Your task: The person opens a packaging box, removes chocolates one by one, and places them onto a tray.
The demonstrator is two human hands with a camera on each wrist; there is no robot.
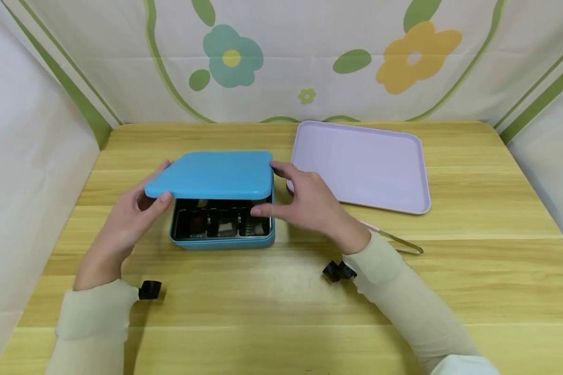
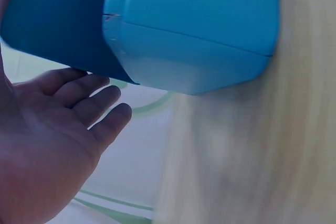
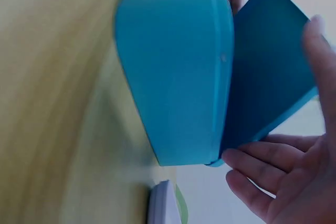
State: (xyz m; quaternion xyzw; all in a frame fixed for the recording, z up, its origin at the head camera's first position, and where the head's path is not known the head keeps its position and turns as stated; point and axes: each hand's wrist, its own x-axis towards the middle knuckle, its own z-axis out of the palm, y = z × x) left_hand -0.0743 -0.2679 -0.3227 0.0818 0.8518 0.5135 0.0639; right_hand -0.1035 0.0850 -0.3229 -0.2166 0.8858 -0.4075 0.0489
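A blue lid (image 1: pixel 216 174) is tilted over a blue box (image 1: pixel 225 243), its front edge raised off the rim. In the gap below shows a black divided insert (image 1: pixel 199 224) with small items that are dim. My left hand (image 1: pixel 131 216) holds the lid's left end, thumb at the front corner and the other fingers beyond the edge. At the lid's right end is my right hand (image 1: pixel 309 200), its fingertips touching the edge near the back corner. The right thumb sticks out in front of the lid, over the box. Both hands' fingers look fairly straight in the wrist views.
A lilac tray (image 1: pixel 361 166) lies at the back right of the wooden table (image 1: pixel 244 323). Tongs (image 1: pixel 403 245) lie partly behind my right forearm. Flower-patterned cloth (image 1: pixel 281 62) hangs along the table's back edge. Both wrists carry small black camera mounts (image 1: pixel 150 289).
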